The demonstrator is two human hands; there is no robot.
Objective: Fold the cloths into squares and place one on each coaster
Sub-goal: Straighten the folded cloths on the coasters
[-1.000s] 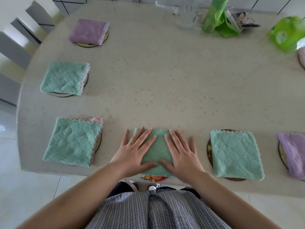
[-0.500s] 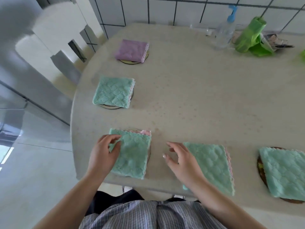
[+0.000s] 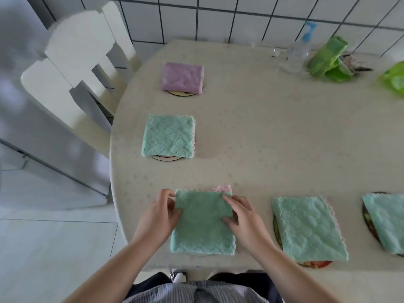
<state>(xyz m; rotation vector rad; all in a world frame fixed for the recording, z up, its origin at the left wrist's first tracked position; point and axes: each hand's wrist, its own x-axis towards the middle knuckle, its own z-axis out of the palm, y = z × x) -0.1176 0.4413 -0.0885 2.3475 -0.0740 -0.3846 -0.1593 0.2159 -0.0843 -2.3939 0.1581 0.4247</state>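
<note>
Both hands gripped one folded green quilted cloth [image 3: 202, 224] on the speckled beige surface [image 3: 273, 136]: left hand [image 3: 158, 215] pinching its far-left corner, right hand [image 3: 242, 217] its right edge.

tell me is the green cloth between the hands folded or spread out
Folded. The green cloth lies as a compact layered rectangle with a pink layer peeking out at its far edge, left hand and right hand gripping its sides.

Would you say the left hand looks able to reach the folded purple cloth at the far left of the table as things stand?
Probably yes, with a stretch: the left hand grips the near folded green cloth, and only bare beige table and another green cloth lie before the purple cloth.
</note>
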